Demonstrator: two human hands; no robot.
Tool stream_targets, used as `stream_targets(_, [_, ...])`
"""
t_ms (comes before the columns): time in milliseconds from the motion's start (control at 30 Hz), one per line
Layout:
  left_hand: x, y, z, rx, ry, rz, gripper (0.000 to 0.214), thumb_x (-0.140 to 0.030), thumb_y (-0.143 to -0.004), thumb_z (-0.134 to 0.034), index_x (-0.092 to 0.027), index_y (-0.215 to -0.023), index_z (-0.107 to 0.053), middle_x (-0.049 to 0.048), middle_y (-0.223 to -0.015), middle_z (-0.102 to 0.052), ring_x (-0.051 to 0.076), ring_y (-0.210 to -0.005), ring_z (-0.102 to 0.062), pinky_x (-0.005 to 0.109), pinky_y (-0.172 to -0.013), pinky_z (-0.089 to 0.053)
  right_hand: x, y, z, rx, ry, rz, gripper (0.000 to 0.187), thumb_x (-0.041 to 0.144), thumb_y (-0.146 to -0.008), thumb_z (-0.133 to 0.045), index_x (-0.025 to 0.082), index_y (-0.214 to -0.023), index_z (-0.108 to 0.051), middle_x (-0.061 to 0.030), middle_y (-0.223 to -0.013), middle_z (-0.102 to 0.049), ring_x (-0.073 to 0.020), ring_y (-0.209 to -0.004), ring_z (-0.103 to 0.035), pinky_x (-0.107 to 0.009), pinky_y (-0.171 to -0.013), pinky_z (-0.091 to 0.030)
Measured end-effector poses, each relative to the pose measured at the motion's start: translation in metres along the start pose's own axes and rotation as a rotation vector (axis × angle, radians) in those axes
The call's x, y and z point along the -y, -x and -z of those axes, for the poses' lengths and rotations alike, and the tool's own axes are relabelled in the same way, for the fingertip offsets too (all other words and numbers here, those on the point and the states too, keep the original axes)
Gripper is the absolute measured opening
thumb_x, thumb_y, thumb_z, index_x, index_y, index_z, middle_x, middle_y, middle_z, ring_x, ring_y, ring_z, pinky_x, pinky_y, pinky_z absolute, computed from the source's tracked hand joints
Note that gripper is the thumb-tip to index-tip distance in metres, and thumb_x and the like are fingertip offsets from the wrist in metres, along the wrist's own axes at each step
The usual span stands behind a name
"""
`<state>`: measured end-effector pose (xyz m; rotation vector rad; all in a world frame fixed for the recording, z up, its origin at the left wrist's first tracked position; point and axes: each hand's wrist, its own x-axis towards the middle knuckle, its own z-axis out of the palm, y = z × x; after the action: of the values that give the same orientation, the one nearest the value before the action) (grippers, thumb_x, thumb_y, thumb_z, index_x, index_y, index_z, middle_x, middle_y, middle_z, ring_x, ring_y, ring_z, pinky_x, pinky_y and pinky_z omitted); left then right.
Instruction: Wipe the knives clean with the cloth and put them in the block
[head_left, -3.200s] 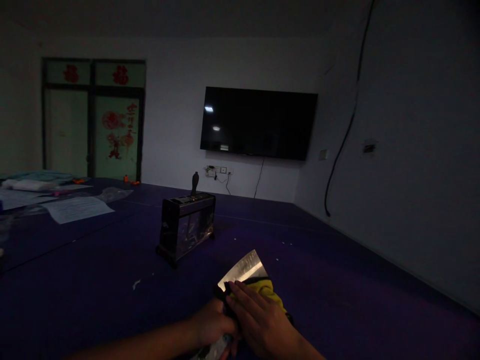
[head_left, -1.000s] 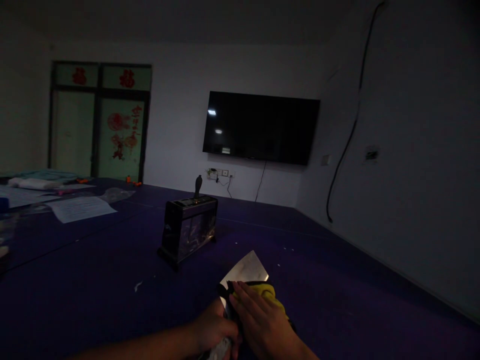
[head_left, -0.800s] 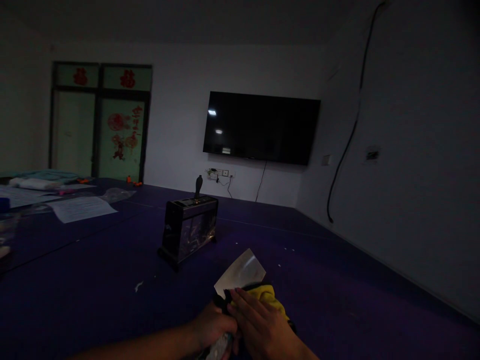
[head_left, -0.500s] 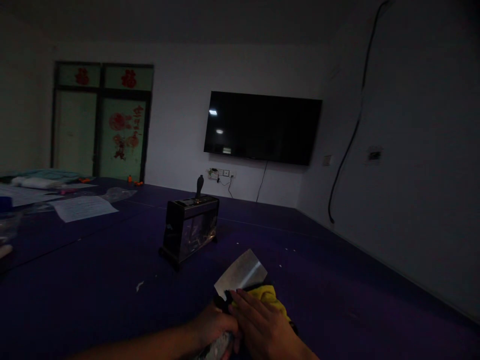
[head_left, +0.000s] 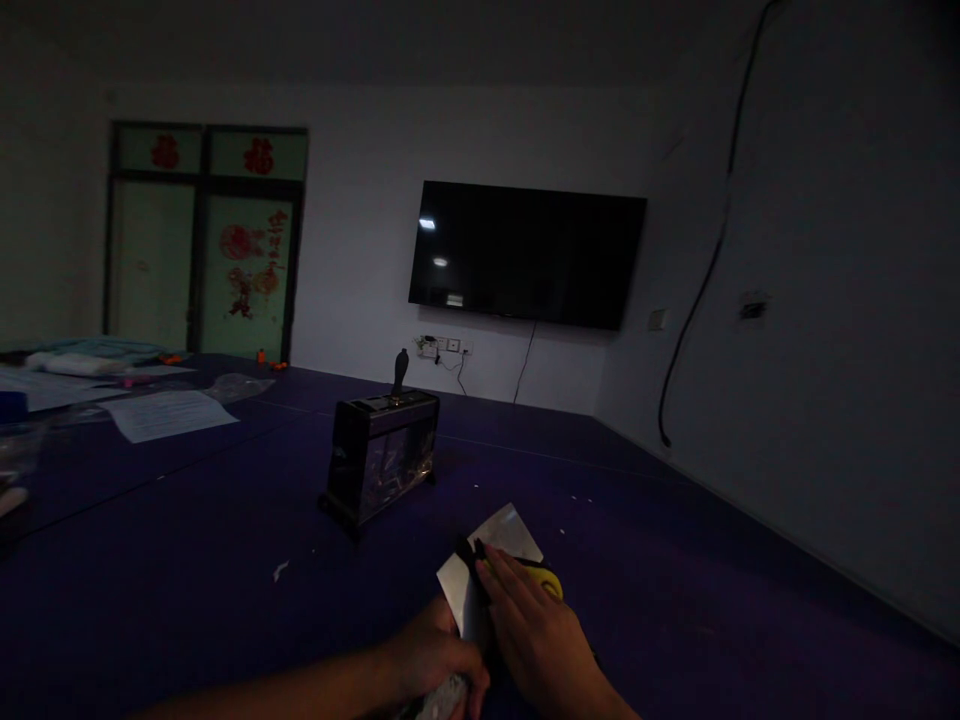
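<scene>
At the bottom centre, my left hand (head_left: 435, 650) is closed around the handle of a cleaver, its broad metal blade (head_left: 511, 530) tilted up and away from me. A mottled grey-white part shows under that hand. My right hand (head_left: 536, 630) lies over the blade with its fingers together, pressing a yellow-and-black thing (head_left: 547, 578) against it. A black piece of this thing sticks out past the fingertips across the blade. The rest is hidden under the palm, so I cannot tell its exact kind.
Beyond my hands, a black box-shaped device (head_left: 382, 455) with an upright knob handle stands on the purple tabletop (head_left: 247, 520). Printed sheets (head_left: 169, 415) and clear plastic (head_left: 236, 388) lie at left. White scraps (head_left: 280, 571) dot the table. A television (head_left: 529, 255) hangs on the wall.
My right hand and the yellow-and-black thing have shifted slightly up along the blade, away from the handle. More of the blade near my left hand shows now. The box-shaped device stays put.
</scene>
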<state>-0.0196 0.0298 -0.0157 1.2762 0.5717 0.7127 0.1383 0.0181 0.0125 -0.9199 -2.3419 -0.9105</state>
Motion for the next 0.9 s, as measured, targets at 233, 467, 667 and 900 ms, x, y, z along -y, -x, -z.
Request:
stream_targets(233, [-0.009,0.007,-0.008,-0.052,0.008,0.023,0.064,-0.014,-0.044,-0.062,-0.010,-0.107,-0.049,-0.0034,-0.045,-0.054,0.011,-0.036,-0.048,0.020,-0.038,-0.040,-0.001,0.001,-0.008,-0.011,0.003,-0.184,0.047,0.016,-0.083,-0.037,0.017,-0.130,-0.035,-0.0089,-0.129,-0.044,-0.0200,-0.116,-0.042,-0.030,-0.086,-0.045])
stream_targets(467, [-0.011,0.007,-0.006,-0.013,-0.049,0.071,0.046,-0.011,-0.043,-0.060,-0.010,-0.090,-0.058,-0.0018,-0.047,-0.056,0.011,-0.039,-0.049,0.021,-0.040,-0.040,-0.004,0.003,-0.012,-0.028,-0.014,-0.256,0.048,0.021,-0.085,-0.037,0.017,-0.132,-0.030,-0.0090,-0.132,-0.039,-0.0220,-0.118,-0.040,-0.035,-0.088,-0.043])
stream_targets(667, [-0.008,0.006,-0.004,0.013,-0.079,0.109,0.049,-0.013,-0.044,-0.059,-0.012,-0.092,-0.057,-0.0042,-0.044,-0.055,0.011,-0.038,-0.048,0.020,-0.040,-0.038,-0.009,0.007,-0.018,-0.039,-0.020,-0.368,0.047,0.022,-0.086,-0.034,0.019,-0.132,-0.030,-0.0090,-0.129,-0.043,-0.0231,-0.117,-0.040,-0.038,-0.086,-0.045])
stream_targets(900, [-0.009,0.010,-0.003,0.000,-0.097,0.117,0.050,-0.013,-0.044,-0.057,-0.011,-0.094,-0.057,-0.0037,-0.046,-0.055,0.010,-0.039,-0.047,0.019,-0.040,-0.037,-0.016,0.012,-0.024,-0.114,-0.029,-0.462,0.046,0.021,-0.086,-0.033,0.019,-0.132,-0.030,-0.0098,-0.128,-0.045,-0.0238,-0.114,-0.045,-0.040,-0.084,-0.046])
